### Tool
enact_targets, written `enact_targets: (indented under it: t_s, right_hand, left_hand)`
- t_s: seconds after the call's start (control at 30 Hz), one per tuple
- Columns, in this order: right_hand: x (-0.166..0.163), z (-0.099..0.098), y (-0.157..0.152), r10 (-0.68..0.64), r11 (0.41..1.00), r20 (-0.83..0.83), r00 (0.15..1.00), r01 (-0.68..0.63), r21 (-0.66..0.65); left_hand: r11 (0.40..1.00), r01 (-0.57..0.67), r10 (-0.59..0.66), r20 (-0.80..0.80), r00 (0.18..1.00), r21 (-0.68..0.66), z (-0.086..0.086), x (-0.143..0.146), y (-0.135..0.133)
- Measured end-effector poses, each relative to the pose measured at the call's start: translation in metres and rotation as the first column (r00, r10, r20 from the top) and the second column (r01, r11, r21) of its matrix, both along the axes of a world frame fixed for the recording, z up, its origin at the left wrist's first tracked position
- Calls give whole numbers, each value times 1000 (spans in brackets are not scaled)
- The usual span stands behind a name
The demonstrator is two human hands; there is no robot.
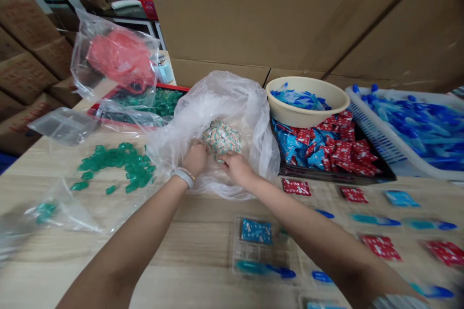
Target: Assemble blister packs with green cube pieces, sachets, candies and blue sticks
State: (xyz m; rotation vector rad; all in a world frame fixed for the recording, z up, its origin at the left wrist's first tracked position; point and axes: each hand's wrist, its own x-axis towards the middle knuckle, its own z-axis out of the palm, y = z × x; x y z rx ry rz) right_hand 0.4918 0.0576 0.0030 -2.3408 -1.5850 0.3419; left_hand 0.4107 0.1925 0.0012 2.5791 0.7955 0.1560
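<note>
Both my hands are inside the mouth of a translucent white plastic bag (228, 89) on the table. In it lies a heap of small, flat pieces (224, 136), pale with orange and green marks. My left hand (195, 158), with bands at the wrist, is closed at the left edge of the heap; its fingertips are hidden. My right hand (236, 168) touches the near side of the heap, its fingers bent together; whatever they grip is too small to make out. Nearer me, a clear divided case (253, 252) contains a blue packet (256, 231) and a blue plastic utensil (263, 268).
Green translucent pieces (136, 166) lie at left, before a red-rimmed tray (172, 88). At right stand a cream basin (308, 118), a black tray (337, 177) of red and blue packets, and a white basket (377, 128). Cardboard boxes (250, 14) rise behind.
</note>
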Motion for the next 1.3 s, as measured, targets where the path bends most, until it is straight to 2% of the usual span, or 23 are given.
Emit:
enact_targets:
  t_s: [0.13,0.3,0.37,0.57,0.67,0.77,0.9,1.03,1.2,1.3]
  right_hand:
    - [8,-2,-7,50,999,-17,999,-50,-12]
    - [10,-3,-11,42,993,-143,989,-26,115]
    - [8,-2,-9,35,989,-185,982,-8,147]
    - [5,0,-10,31,996,-132,991,-19,89]
    - [6,5,-20,12,999,-55,998,-10,39]
    - [10,9,-31,-2,999,15,1000,2,-32]
    - [13,7,-37,59,996,32,998,-57,-64]
    - [14,0,-40,48,999,-3,999,-48,-1]
    - [16,-2,-45,55,998,-59,997,-53,45]
    - [18,-1,-46,26,999,-22,999,-25,27]
  left_hand:
    - [999,3,-2,11,1000,-38,-1,0,-3]
    - [967,67,-34,139,990,-247,5,-2,-11]
    - [949,115,-71,155,985,-293,5,-1,-18]
    - [887,238,-125,290,949,-395,0,-5,-26]
    - [913,224,-122,295,948,-342,2,-5,-19]
    - [964,197,-142,286,948,-176,8,7,-19]
    - [952,307,-303,201,932,8,10,33,-33]
    - [931,346,-359,120,926,120,3,42,-43]
    - [939,339,-342,197,919,51,-5,33,-40]
    - [963,249,-222,224,949,-103,-2,29,-26]
